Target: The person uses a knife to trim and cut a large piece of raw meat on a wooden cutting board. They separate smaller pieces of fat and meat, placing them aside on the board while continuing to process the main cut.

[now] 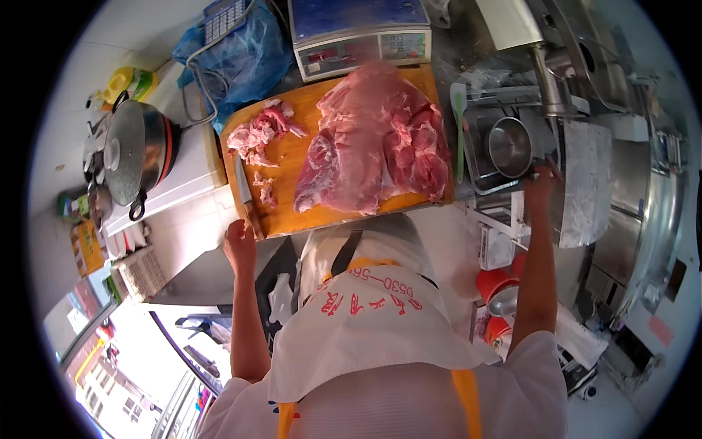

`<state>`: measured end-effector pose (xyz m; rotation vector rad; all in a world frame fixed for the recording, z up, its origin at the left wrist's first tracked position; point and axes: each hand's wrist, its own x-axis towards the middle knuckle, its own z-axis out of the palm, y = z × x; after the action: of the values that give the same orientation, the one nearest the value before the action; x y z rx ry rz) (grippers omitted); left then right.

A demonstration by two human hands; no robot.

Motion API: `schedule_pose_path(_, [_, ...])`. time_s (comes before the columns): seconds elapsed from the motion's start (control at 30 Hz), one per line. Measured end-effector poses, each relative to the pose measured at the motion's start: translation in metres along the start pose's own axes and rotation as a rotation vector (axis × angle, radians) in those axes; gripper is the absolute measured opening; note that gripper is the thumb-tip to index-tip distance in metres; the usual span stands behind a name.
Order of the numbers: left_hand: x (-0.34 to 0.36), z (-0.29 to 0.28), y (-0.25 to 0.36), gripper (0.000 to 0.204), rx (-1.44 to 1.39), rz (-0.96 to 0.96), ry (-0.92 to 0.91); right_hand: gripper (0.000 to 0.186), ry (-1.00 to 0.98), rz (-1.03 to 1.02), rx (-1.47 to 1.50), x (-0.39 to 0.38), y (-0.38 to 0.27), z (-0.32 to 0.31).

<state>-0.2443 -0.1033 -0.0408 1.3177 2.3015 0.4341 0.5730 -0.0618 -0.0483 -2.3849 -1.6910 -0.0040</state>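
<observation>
A large slab of raw meat (373, 146) covers most of a wooden cutting board (292, 212). Smaller meat trimmings (263, 132) lie at the board's left side. A knife (243, 181) rests along the left edge, its handle toward me. My left hand (238, 243) is loosely closed beside the knife handle at the board's near left corner, with nothing visible in it. To the right, a round metal saucepan (510, 146) sits in a metal tray (479, 172). My right hand (540, 183) is closed at the saucepan's handle; the fingertips are partly hidden.
Behind the board stands a weighing scale (362, 55), with a blue plastic bag (252, 62) to its left. A lidded pot (135, 150) is at the far left. A green-handled spatula (460, 124) lies between board and tray. Red buckets (497, 285) stand below, right.
</observation>
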Motion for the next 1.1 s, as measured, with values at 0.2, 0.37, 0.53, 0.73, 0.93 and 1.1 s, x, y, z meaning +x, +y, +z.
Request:
schedule_pose_path(0.2, [-0.043, -0.006, 0.104, 0.028, -0.013, 0.09, 0.089, 0.045, -0.177, 0.118, 0.227, 0.024, 0.024, 0.034])
schedule_pose_path(0.37, [-0.06, 0.019, 0.175, 0.024, -0.194, 0.174, -0.036, 0.043, -0.162, 0.174, 0.241, 0.009, 0.027, 0.02])
schedule_pose_path(0.53, [-0.053, 0.046, 0.208, 0.025, -0.254, 0.349, -0.128, 0.042, -0.096, 0.263, 0.246, -0.054, 0.036, -0.006])
schedule_pose_path(0.73, [-0.039, 0.065, 0.228, 0.026, -0.283, 0.484, -0.151, 0.041, -0.006, 0.517, 0.312, -0.163, -0.012, -0.069])
schedule_pose_path(0.93, [-0.016, 0.081, 0.26, 0.022, -0.355, 0.748, -0.015, 0.028, -0.079, 0.693, 0.694, -0.217, -0.147, -0.118])
schedule_pose_path(1.1, [0.011, 0.102, 0.301, 0.022, -0.391, 0.967, 0.086, 0.022, -0.278, 0.416, 0.689, -0.188, -0.273, -0.098])
